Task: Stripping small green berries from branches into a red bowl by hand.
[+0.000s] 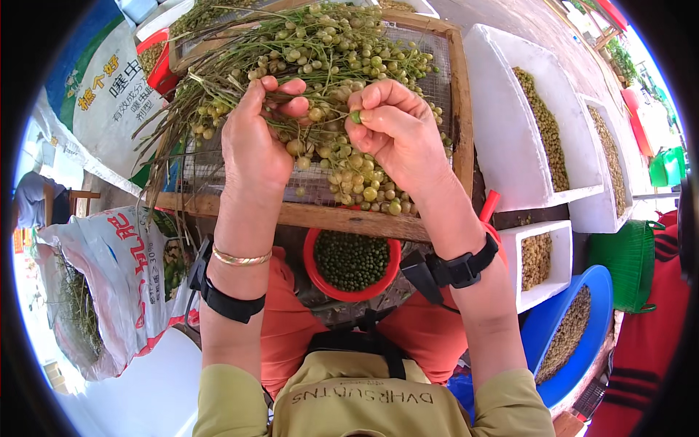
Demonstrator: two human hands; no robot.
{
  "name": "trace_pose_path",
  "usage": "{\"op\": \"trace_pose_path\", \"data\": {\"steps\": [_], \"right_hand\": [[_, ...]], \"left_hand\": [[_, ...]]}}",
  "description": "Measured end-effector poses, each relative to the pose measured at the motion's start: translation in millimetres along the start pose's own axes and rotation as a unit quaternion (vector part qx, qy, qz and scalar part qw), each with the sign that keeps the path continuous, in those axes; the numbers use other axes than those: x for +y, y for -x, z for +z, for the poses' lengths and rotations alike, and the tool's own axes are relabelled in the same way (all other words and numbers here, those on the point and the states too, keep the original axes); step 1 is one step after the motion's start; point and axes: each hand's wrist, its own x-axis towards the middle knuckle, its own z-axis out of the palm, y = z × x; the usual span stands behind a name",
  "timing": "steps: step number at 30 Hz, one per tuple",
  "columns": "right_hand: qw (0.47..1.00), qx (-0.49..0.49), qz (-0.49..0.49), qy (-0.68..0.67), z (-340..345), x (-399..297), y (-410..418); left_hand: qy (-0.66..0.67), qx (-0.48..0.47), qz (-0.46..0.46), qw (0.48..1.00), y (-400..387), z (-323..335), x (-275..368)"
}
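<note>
A large bunch of cut stems with round yellow-green fruits lies before me on a wood-framed wire-mesh screen. My left hand is raised over its near side, palm turned inward, with its fingers curled around thin stems. To its right, my right hand pinches a small green fruit between thumb and fingers. Loose clusters of pale fruits hang just below the hands, over the mesh. Under the frame's near edge, between my knees, stands a red bowl of small dark green round fruits.
White foam boxes holding small round produce line the right side. Below them are a blue basin of similar produce and a green basket. At left stands a printed woven sack with dry stems. A red container sits behind.
</note>
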Motion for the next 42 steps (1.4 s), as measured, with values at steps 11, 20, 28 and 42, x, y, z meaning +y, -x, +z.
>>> {"op": "trace_pose_path", "data": {"steps": [11, 20, 28, 42], "right_hand": [[0.842, 0.039, -0.074, 0.533, 3.2, 7.6, -0.3], [0.841, 0.082, -0.070, 0.530, 7.4, 21.9, 0.3], [0.884, 0.067, -0.035, 0.461, -1.4, 20.8, -3.4], [0.939, -0.012, 0.018, 0.343, -6.7, -1.4, 2.7]], "left_hand": [[-0.007, 0.023, 0.016, 1.000, -7.2, -1.3, -6.6], [-0.072, 0.027, 0.101, 0.992, 4.4, 12.2, -17.1], [-0.074, 0.034, 0.102, 0.991, 3.1, 8.4, -16.8], [-0.051, 0.033, 0.042, 0.997, -2.7, -1.5, -12.0]]}}
